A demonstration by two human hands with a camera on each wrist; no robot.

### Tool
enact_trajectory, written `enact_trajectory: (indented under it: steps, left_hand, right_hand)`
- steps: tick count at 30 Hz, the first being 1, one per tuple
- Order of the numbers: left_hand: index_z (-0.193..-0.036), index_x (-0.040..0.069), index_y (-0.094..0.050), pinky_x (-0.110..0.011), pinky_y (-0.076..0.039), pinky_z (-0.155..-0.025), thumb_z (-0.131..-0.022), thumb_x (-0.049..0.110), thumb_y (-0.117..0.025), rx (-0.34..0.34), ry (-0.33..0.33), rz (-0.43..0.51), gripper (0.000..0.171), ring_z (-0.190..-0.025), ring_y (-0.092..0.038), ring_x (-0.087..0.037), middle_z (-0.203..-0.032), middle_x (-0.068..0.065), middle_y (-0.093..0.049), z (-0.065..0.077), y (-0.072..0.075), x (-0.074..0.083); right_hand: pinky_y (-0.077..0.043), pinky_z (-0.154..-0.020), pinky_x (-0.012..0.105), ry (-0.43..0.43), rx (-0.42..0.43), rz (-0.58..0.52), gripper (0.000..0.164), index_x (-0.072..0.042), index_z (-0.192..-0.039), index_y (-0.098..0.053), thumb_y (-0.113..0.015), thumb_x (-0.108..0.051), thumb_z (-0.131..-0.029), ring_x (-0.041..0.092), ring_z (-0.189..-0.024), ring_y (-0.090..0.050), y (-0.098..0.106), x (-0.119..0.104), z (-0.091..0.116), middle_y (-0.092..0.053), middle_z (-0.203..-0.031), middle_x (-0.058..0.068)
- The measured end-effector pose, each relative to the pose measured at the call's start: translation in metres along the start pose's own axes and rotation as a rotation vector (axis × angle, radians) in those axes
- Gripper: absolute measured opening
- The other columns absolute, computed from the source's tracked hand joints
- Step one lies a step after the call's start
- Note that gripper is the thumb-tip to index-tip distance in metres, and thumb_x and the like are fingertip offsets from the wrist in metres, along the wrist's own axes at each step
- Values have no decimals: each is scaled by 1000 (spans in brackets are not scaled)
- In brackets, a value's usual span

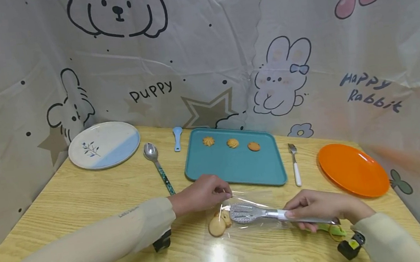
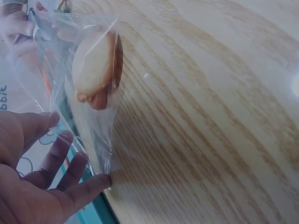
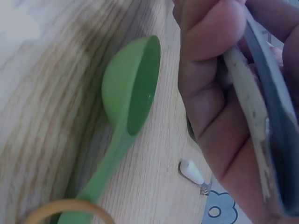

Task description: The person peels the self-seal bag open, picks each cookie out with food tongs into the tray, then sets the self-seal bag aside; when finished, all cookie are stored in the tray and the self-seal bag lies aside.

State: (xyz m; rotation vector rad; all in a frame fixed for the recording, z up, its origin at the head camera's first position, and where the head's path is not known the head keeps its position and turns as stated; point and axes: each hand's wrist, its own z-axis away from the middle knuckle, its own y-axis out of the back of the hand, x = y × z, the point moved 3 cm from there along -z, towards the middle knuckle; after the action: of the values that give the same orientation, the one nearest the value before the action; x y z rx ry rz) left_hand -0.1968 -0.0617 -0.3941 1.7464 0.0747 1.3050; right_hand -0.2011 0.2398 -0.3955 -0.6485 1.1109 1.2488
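Observation:
My left hand (image 1: 206, 193) pinches the edge of a clear plastic bag (image 1: 257, 196) between thumb and fingers. Inside the bag lie cookies (image 1: 217, 226), a round pale one in front; in the left wrist view they (image 2: 93, 63) show through the film. My right hand (image 1: 323, 205) grips metal tongs (image 1: 244, 212) by the handles. Their slotted head lies at the bag, just right of the cookies; whether it is fully inside I cannot tell. Below the right hand a green ladle (image 3: 124, 88) rests on the table, mostly hidden in the head view.
Behind the bag stands a teal tray (image 1: 233, 169) with 3 cookies. Left of it lie a large spoon (image 1: 151, 151), a small blue spoon (image 1: 177, 138) and a white-and-blue plate (image 1: 80, 138). A fork (image 1: 296, 169) and orange plate (image 1: 352, 169) are at right.

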Motion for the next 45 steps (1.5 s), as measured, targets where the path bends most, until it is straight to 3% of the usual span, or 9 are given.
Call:
enact_trajectory:
  steps: [5, 11, 20, 28, 39, 45]
  left_hand:
    - [-97, 13, -76, -23, -51, -78, -97, 15, -59, 6, -6, -15, 16, -86, -64, -9, -96, 2, -75, -1, -1, -1]
    - [-96, 14, -75, -22, -49, -73, -97, 15, -59, -1, 14, -6, 17, -80, -60, -8, -94, 3, -75, -1, -1, -1]
    - [-95, 15, -75, -22, -51, -78, -96, 14, -59, 5, 16, -16, 16, -85, -63, -8, -92, 6, -74, 0, -2, -2]
    - [-94, 14, -75, -23, -50, -76, -96, 14, -60, 7, 14, -5, 15, -79, -60, -8, -89, 6, -72, 1, -1, -1]
    - [-92, 14, -75, -21, -47, -69, -96, 15, -60, 19, 10, -23, 16, -74, -56, -8, -88, 5, -73, -2, -1, 1]
    - [-92, 12, -75, -22, -49, -73, -96, 15, -60, 13, 5, -18, 16, -76, -58, -7, -88, 2, -74, -2, -1, 1]
  right_hand:
    - [-46, -45, 28, -3, -1, -3, 27, 6, -108, -63, -42, -11, -104, 4, -51, -52, -1, -1, -3, -51, -72, 35]
    - [-46, -43, 33, 7, 8, 15, 27, 5, -109, -63, -43, -12, -104, 3, -51, -53, -1, -1, -7, -52, -72, 35]
    - [-50, -47, 29, 39, 12, 55, 26, 4, -107, -64, -44, -11, -103, 10, -46, -52, -3, -6, -17, -54, -71, 34]
    - [-51, -50, 23, 12, 44, 89, 27, 3, -106, -66, -46, -15, -103, 1, -49, -55, -5, -8, -27, -55, -69, 34]
    - [-53, -52, 27, -2, 99, 17, 29, 5, -114, -63, -44, -14, -103, 5, -49, -54, -3, -1, 4, -52, -71, 34]
    - [-52, -50, 24, -56, 163, 26, 30, 1, -119, -63, -45, -16, -103, 2, -52, -56, -4, 8, 21, -52, -72, 34]
